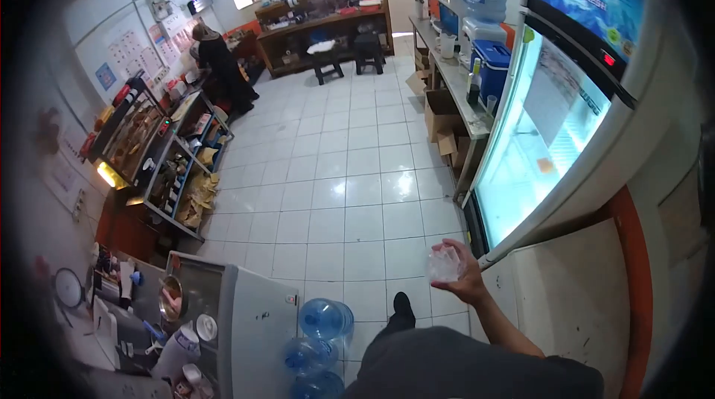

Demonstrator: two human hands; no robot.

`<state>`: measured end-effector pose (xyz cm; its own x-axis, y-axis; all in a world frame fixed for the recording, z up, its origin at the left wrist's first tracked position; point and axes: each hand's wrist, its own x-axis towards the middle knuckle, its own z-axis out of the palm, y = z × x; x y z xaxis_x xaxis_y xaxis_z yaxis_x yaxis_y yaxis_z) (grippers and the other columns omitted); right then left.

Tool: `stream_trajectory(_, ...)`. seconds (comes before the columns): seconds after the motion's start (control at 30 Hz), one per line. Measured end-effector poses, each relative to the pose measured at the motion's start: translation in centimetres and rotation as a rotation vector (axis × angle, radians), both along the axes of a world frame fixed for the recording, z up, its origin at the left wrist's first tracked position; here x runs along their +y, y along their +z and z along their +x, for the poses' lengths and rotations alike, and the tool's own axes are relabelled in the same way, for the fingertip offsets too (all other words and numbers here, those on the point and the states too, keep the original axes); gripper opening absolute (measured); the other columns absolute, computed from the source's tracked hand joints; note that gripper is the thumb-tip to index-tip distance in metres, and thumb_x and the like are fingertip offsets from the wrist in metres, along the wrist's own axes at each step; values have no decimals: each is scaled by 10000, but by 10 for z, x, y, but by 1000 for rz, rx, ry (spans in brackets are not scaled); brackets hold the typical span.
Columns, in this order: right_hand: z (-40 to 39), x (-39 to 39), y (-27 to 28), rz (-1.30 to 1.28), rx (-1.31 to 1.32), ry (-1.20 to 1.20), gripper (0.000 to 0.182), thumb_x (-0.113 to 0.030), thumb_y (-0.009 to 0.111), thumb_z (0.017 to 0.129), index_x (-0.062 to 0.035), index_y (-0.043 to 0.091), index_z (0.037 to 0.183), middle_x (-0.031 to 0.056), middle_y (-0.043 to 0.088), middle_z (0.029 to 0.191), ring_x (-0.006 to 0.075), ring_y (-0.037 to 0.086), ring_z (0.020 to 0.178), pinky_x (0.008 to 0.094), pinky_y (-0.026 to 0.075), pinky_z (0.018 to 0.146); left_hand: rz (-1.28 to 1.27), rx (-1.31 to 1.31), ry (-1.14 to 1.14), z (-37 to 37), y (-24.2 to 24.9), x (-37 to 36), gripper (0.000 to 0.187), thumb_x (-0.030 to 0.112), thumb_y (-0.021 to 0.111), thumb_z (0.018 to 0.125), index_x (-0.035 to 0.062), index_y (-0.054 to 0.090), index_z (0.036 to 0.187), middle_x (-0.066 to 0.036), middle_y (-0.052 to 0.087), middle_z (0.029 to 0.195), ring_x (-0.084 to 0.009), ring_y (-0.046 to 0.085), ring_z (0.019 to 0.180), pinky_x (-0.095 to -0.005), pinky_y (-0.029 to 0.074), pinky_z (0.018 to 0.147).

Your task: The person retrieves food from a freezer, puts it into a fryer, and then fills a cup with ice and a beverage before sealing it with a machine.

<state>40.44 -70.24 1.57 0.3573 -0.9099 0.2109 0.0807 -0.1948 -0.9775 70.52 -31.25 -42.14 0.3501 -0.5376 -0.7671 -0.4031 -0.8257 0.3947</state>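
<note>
My right hand (465, 277) is raised at the lower right, its fingers wrapped round a clear plastic cup (445, 263). Whether the cup holds anything is too unclear to tell. The hand is just left of a pale chest-like cabinet (558, 302) and below the lit glass-door fridge (547, 131). My left hand does not show in the frame. One dark shoe (403, 304) is visible on the tiled floor, below and left of the cup.
Blue water bottles (320, 318) stand beside a grey freezer (261, 324) at the lower left. A person in dark clothes (217, 64) is at the left counter. Cardboard boxes (441, 112) sit under the right counter (458, 90). Two black stools (369, 54) are at the back.
</note>
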Motion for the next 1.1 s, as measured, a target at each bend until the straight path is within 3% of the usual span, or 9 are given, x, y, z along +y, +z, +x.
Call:
stream_trajectory(0.13, 19, -104, 39, -66, 30, -11, 838, -169, 897, 599, -24, 430, 1279, 102, 543, 1156, 224, 542, 1145, 357, 444, 991, -202, -260, -508, 92, -44, -186, 590, 423, 647, 764, 32, 567, 1198, -198, 521, 1306, -312, 514, 1190, -421, 409, 986)
stream_trajectory(0.2, 19, -151, 48, -144, 77, -113, 856, -185, 901, 591, -16, 426, 1282, 105, 534, 1164, 221, 540, 1139, 356, 443, 987, -11, 9, -309, 172, -26, -359, 557, 435, 566, 844, 21, 559, 1216, -200, 514, 1312, -357, 490, 1204, -442, 374, 1028)
stream_trajectory(0.27, 22, -200, 57, -142, 91, -181, 845, -231, 889, 613, -5, 417, 1276, 136, 542, 1188, 230, 528, 1148, 364, 422, 991, -430, -232, -337, 204, 45, -532, 507, 425, 572, 856, 22, 600, 1163, -215, 606, 1150, -372, 551, 1102, -454, 425, 958)
stream_trajectory(0.3, 23, -223, 61, -163, 84, -243, 831, -226, 886, 618, -10, 424, 1273, 137, 541, 1189, 232, 527, 1148, 362, 422, 987, -570, -294, -265, 212, 85, -612, 432, 259, 664, 822, -5, 588, 1154, -150, 664, 913, -200, 637, 797, -331, 508, 736)
stream_trajectory(0.47, 22, -357, 27, -47, -1, -340, 778, -134, 868, 625, -17, 434, 1260, 132, 590, 1170, 219, 545, 1135, 353, 424, 987, -902, 25, -43, 171, 251, -871, 331, 210, 617, 871, 18, 590, 1139, -109, 676, 930, -196, 648, 829, -329, 512, 744)
stream_trajectory(0.63, 48, -512, 34, 38, -97, -338, 789, -69, 852, 615, -15, 432, 1280, 135, 613, 1164, 205, 564, 1114, 347, 438, 976, -838, 328, -200, 187, 151, -937, 230, 187, 594, 883, -4, 608, 1009, -81, 673, 842, -162, 617, 728, -298, 484, 629)
stream_trajectory(0.77, 83, -650, 55, -73, 43, -267, 807, -95, 863, 609, -17, 430, 1285, 127, 599, 1190, 203, 561, 1120, 340, 432, 984, -219, 149, -87, 211, 34, -861, 357, 315, 685, 808, 12, 653, 994, -67, 674, 772, -165, 599, 686, -352, 479, 615)
stream_trajectory(0.83, 102, -711, 58, -142, 154, -280, 813, -104, 868, 605, -17, 430, 1285, 126, 595, 1197, 202, 560, 1122, 338, 431, 985, -121, 69, -460, 207, 48, -825, 342, 313, 661, 817, 46, 664, 1031, -60, 681, 835, -193, 612, 721, -364, 492, 653)
stream_trajectory(1.1, 177, -945, 11, 31, 103, -98, 843, -166, 888, 605, -24, 425, 1295, 113, 600, 1168, 190, 560, 1119, 317, 433, 978, 50, 11, -219, 262, 23, -989, 371, 336, 631, 830, 76, 649, 1094, -85, 677, 967, -259, 614, 885, -394, 473, 776)
